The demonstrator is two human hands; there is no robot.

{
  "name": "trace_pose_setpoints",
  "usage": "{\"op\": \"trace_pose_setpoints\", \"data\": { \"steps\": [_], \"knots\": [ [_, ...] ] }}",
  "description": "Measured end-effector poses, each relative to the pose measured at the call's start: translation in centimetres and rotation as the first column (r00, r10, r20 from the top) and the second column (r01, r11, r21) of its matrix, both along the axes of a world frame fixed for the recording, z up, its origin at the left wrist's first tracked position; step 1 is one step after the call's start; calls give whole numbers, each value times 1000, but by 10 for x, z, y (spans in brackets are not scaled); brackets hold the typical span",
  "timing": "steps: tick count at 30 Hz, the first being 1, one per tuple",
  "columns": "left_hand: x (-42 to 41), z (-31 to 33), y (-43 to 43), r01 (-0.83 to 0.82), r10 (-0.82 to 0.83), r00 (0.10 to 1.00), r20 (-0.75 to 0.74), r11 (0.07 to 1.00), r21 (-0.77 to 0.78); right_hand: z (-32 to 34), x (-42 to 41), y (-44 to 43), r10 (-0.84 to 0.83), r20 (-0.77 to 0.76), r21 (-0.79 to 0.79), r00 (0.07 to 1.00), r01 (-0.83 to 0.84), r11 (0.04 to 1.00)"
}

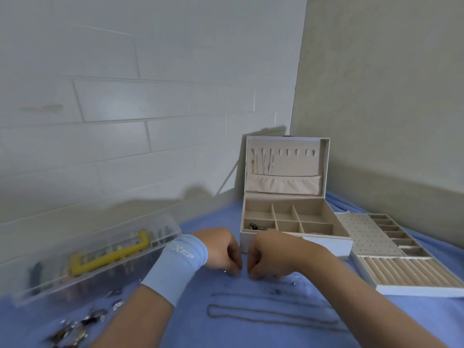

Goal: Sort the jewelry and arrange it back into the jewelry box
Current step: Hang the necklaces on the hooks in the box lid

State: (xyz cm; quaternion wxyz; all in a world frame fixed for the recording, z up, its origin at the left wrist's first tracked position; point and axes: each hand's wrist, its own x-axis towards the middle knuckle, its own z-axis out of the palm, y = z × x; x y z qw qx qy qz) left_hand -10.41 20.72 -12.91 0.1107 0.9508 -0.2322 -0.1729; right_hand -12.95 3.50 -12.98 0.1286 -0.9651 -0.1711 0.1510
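Both forearms reach forward over the blue cloth [376, 322], the left hand [221, 249] (a blue wristband [175, 264] behind it) and the right hand [266, 254] knuckles-up and almost touching just in front of the open jewelry box [326, 244]. The fingers of both hands curl down tightly toward the cloth, and I cannot tell what, if anything, they pinch. Two long chains [271, 317] lie stretched on the cloth under the right forearm, a heap of small pieces [75, 327] sits near the left elbow, and a few necklaces [263, 162] hang inside the box's raised lid.
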Motion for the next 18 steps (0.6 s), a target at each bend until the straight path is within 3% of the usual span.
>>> {"op": "trace_pose_setpoints", "data": {
  "steps": [12, 18],
  "knots": [
    [8, -4, 6, -12, 13, 999, 31, 998, -54, -7, 5, -5, 15, 73, 22, 997, -16, 1000],
    [12, 1, 12, -67, 51, 997, -57, 935, -349, 10, 7, -18, -53, 57, 241, 997, 38, 970]
  ]
}}
